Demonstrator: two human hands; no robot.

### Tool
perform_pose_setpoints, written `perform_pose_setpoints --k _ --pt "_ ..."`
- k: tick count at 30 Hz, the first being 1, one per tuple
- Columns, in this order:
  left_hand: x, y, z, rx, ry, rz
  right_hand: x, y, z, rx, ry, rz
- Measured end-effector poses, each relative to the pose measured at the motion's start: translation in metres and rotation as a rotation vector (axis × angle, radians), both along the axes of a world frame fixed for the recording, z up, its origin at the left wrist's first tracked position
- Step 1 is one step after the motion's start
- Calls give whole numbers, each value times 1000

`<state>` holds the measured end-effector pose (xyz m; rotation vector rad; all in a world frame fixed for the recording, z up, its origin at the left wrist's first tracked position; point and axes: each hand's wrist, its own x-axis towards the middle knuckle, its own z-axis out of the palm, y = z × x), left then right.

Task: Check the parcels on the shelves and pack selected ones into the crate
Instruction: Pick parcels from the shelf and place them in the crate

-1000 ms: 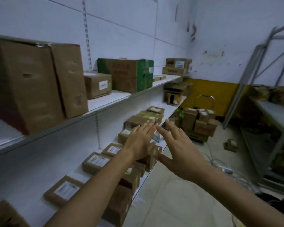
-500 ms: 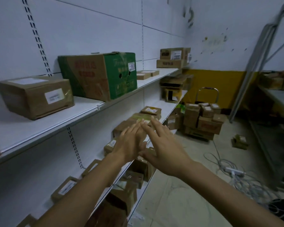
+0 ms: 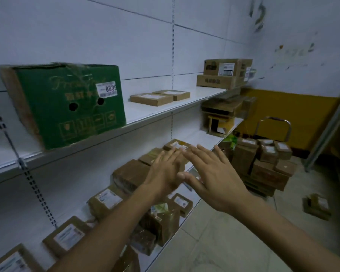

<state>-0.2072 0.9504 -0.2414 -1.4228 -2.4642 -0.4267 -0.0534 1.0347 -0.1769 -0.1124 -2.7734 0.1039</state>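
Observation:
My left hand (image 3: pixel 163 173) and my right hand (image 3: pixel 214 177) reach forward side by side with straight fingers, holding nothing, above the lower shelf (image 3: pixel 202 138). Several brown labelled parcels (image 3: pixel 106 201) lie along that shelf under my arms, and one small labelled parcel (image 3: pixel 177 145) sits just beyond my fingertips. On the upper shelf (image 3: pixel 165 108) stand a green carton (image 3: pixel 71 103), two flat parcels (image 3: pixel 151 99) and a stack of brown boxes (image 3: pixel 224 75). No crate is in view.
A hand trolley (image 3: pixel 273 122) loaded with stacked brown boxes (image 3: pixel 263 163) stands on the floor at the far end by a yellow wall. One loose parcel (image 3: pixel 317 206) lies on the tiled floor at right. A metal rack post (image 3: pixel 330 126) rises at the right edge.
I have moved forward along the shelves. The green carton now fills the upper left, and earlier boxes have left the view. Both hands stay outstretched, close together and empty.

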Motion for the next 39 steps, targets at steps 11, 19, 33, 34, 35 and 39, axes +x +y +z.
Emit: perform_pose_setpoints --k 11,19,33,34,35,39 --pt "-164 104 58 246 166 118 -158 126 -3 -42 75 144" --pt "-288 181 82 125 90 510 -271 217 -5 -69 96 166" --pt "-295 194 61 152 447 665 -490 278 0 -291 284 701" --pt "-294 194 62 208 429 722 -492 278 -5 -246 313 729" --pt "-293 195 64 279 389 789 -494 279 -8 -203 341 742" --pt "-291 204 74 549 179 1044 -498 279 -19 -165 462 738"
